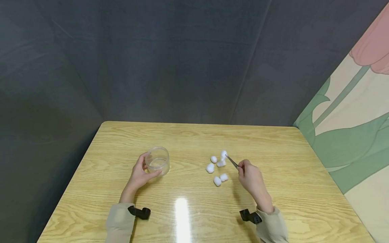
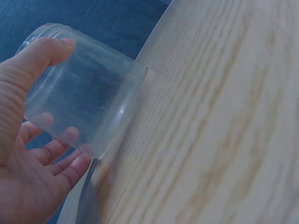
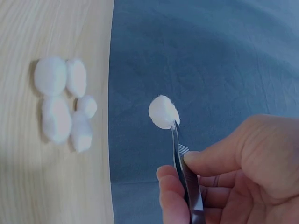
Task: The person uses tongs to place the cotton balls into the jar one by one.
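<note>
- Your left hand grips the clear jar near the worktop's left edge, presumably to steady it.
- Your right hand pinches tweezers; their tips raise one cotton ball, likely keeping fingers off it.
- Five loose cotton balls lie between jar and right edge, close to the tips.

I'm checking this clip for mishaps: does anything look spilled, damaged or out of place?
Nothing stands out. The left hand holds the jar mouth up, no crack visible; the right hand grips tweezers pinching one cotton ball, and five others lie grouped on the table.
</note>
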`<action>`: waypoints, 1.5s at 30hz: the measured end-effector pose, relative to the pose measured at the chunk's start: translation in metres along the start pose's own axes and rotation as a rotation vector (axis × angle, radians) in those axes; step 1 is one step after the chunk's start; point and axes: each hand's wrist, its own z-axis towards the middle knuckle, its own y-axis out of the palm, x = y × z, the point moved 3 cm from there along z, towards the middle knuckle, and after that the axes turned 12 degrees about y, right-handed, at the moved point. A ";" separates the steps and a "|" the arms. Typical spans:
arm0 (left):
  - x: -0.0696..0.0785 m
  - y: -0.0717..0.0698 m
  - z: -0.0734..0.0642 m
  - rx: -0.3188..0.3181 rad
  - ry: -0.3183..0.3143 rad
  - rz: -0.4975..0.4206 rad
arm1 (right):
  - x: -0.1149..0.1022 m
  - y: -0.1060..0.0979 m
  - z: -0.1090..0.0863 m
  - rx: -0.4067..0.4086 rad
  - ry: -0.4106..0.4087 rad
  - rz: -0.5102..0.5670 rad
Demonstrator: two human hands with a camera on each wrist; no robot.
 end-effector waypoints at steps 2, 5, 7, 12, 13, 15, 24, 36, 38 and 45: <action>0.000 0.000 0.000 0.002 0.000 0.000 | -0.003 0.000 0.001 0.004 -0.010 0.000; 0.000 0.000 0.000 0.004 0.000 -0.001 | -0.008 0.001 0.002 0.000 -0.019 0.007; 0.000 0.000 0.000 0.005 0.004 -0.002 | -0.011 0.002 0.002 0.006 -0.029 0.010; -0.001 0.000 0.000 0.004 0.010 -0.008 | -0.018 0.003 0.003 0.024 -0.053 0.005; -0.001 0.000 0.000 0.003 0.011 -0.007 | -0.020 0.004 0.004 0.020 -0.054 0.009; -0.001 0.000 0.000 0.001 0.012 -0.003 | -0.023 0.004 0.004 0.007 -0.057 0.019; 0.000 0.000 0.000 -0.002 0.010 0.005 | -0.038 0.007 0.006 -0.029 -0.067 0.055; 0.000 0.000 0.001 0.003 0.016 0.001 | -0.058 0.014 0.008 0.011 -0.135 0.077; 0.000 0.000 0.001 0.004 0.014 0.002 | -0.062 0.014 0.008 0.003 -0.141 0.084; 0.000 0.000 0.001 0.004 0.002 0.001 | -0.073 0.019 0.009 -0.065 -0.125 0.106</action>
